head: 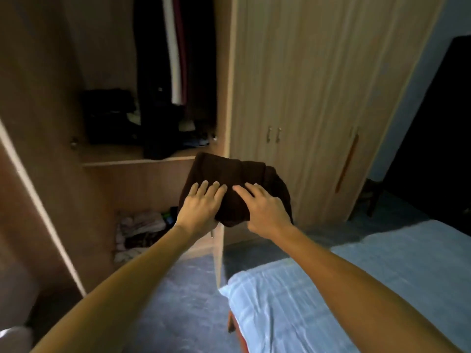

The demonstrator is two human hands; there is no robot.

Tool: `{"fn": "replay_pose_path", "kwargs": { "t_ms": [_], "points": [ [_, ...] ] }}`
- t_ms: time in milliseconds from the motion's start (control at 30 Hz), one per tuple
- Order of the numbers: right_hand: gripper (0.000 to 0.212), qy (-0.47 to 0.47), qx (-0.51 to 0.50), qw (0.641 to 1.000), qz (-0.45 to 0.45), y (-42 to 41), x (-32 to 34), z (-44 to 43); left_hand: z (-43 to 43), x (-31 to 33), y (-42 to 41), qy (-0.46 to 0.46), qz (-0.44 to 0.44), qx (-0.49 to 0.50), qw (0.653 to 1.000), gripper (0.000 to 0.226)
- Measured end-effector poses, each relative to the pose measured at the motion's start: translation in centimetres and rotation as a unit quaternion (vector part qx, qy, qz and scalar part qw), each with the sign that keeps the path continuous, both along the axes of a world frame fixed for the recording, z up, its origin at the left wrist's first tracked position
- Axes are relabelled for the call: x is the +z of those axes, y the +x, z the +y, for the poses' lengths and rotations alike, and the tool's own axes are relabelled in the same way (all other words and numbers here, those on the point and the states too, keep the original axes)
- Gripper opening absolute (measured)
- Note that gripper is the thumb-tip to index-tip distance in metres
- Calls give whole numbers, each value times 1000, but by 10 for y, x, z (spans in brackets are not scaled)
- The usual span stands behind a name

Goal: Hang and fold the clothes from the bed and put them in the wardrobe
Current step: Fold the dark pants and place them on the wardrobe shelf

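A folded dark brown garment [229, 174] is in the air in front of the open wardrobe [137, 161], just below its middle shelf edge. My left hand [201, 207] holds its near left edge, fingers laid flat on top. My right hand [265, 210] holds the near right edge the same way; both thumbs are hidden under the cloth. The garment's right side droops a little. The bed [356, 276], with a light blue sheet, lies at the lower right and shows no clothes in the visible part.
Dark and white clothes [175, 59] hang inside the wardrobe above a shelf with black items [109, 115]. A loose clothes pile [140, 230] fills the lower compartment. The open wardrobe door [30, 174] stands at the left; closed doors [305, 98] are to the right.
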State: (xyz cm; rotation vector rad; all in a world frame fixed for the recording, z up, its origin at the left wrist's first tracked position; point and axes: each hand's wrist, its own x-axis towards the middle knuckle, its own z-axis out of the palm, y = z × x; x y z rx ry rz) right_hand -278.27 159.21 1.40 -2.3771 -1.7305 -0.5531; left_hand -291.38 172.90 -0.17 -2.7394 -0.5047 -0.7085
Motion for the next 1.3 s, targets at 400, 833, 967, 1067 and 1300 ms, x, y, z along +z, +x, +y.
{"fn": "replay_pose_path", "kwargs": {
  "t_ms": [400, 833, 967, 1067, 1300],
  "points": [
    [85, 8, 206, 978, 23, 64, -3, 243, 169, 13, 18, 17, 47, 229, 972, 103],
    [86, -20, 324, 945, 48, 76, -16, 425, 310, 1, 19, 10, 34, 331, 943, 87],
    [85, -29, 327, 944, 42, 61, -22, 490, 376, -9, 4, 5, 40, 339, 940, 87],
    [85, -35, 313, 949, 33, 51, -21, 547, 434, -11, -5, 3, 37, 334, 942, 88],
    [84, -39, 299, 953, 8, 32, -4, 670, 562, -1, -22, -15, 28, 326, 945, 83]
  ]
}}
